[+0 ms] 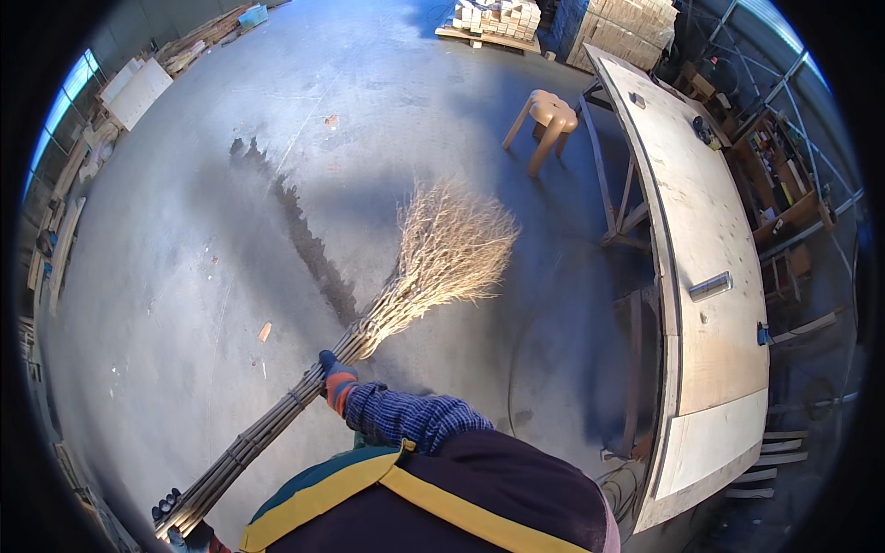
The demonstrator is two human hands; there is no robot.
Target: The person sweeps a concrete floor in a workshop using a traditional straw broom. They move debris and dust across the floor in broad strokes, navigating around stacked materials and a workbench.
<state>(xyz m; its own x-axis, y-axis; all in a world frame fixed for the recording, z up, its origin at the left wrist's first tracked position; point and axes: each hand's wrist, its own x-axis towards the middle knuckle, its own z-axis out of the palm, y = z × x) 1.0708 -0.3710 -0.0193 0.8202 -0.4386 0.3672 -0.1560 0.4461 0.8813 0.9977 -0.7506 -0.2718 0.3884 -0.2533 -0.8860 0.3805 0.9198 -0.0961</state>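
Note:
A long twig broom (277, 410) crosses in front of me on a slant, its bushy pale bristles (456, 244) spread out at the upper right. My right hand (338, 376), in a dark glove with an orange and grey cuff, is closed around the handle just below the bristles. At the lower left, my left hand (184, 527) grips the handle's end with dark gloved fingers wrapped over it; the picture's edge partly hides this hand. Behind the broom, a dark ragged streak (309, 244) runs along the grey concrete floor (184, 304); whether it is debris or shadow I cannot tell.
A long wooden workbench (710, 240) stands on the right, with a metal cylinder (710, 287) on it. Beyond the broom is a tan stool (553, 112). Stacked wood blocks (496, 18) stand at the back, boards (138, 92) along the left. A small scrap (265, 331) lies on the floor.

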